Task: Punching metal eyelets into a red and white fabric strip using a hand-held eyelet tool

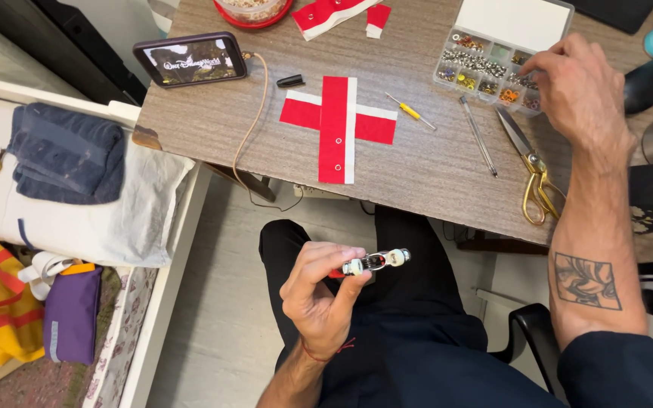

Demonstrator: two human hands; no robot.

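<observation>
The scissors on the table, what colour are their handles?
Gold handles on the scissors, with silver blades; the head view shows them beside the right forearm.

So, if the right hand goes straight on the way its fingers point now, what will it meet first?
The right hand points its fingertips into the clear plastic compartment box of small metal eyelets. It would probably meet those small parts first; the fingertips seem already at the compartments, but depth is unclear.

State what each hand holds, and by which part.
Left hand grips a small plier-like tool by its handle end. Right hand reaches into the parts box; any hold there cannot be told.
</observation>
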